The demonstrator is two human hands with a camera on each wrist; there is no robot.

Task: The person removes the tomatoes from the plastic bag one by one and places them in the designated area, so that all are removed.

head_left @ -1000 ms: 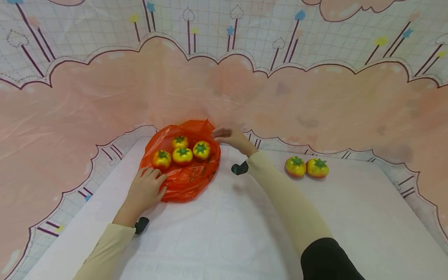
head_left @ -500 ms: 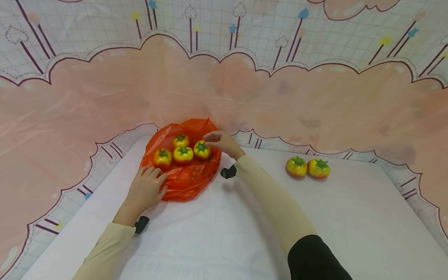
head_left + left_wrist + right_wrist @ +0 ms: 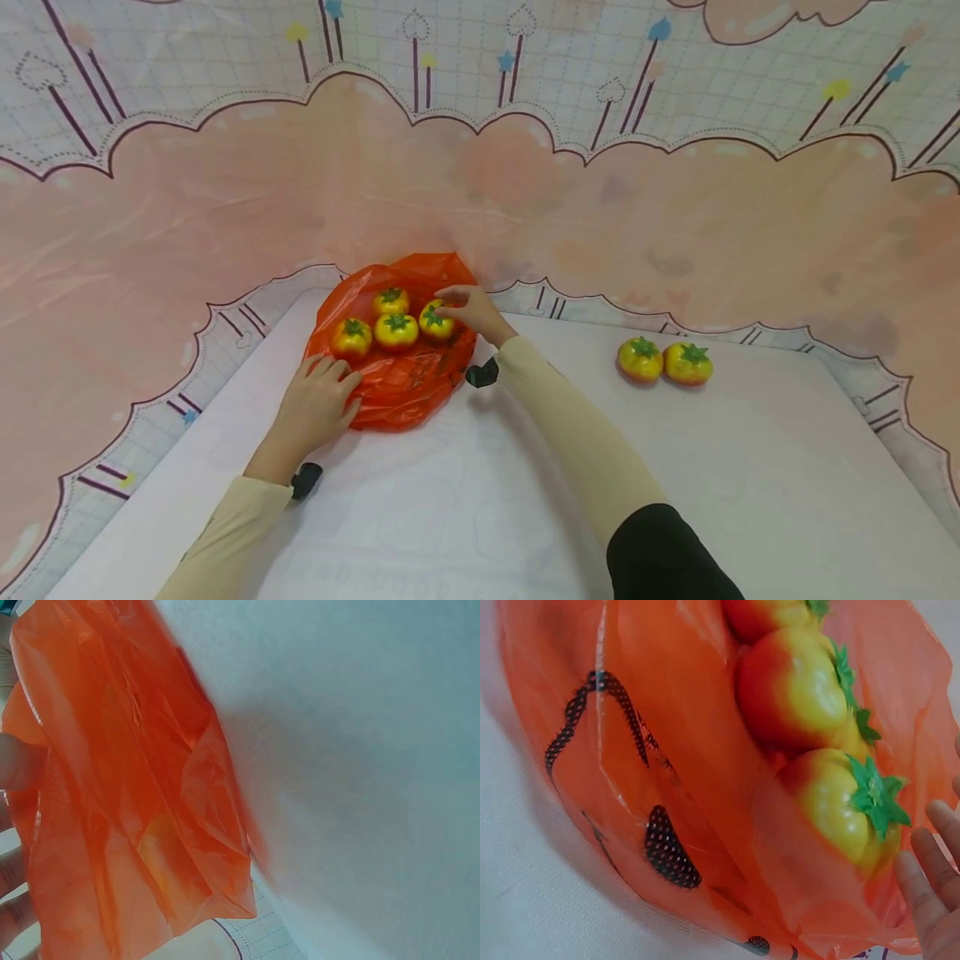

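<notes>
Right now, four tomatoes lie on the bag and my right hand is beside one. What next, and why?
Probably draw the right hand away toward the two loose tomatoes: its fingers look relaxed beside the nearest tomato, not gripping, while the left hand rests on the orange bag.

Left hand [image 3: 318, 404] lies flat with fingers spread and relaxed; right hand [image 3: 471, 312] reaches forward, arm stretched out, fingers loosely extended

Head high; wrists near bag [image 3: 397, 367]
</notes>
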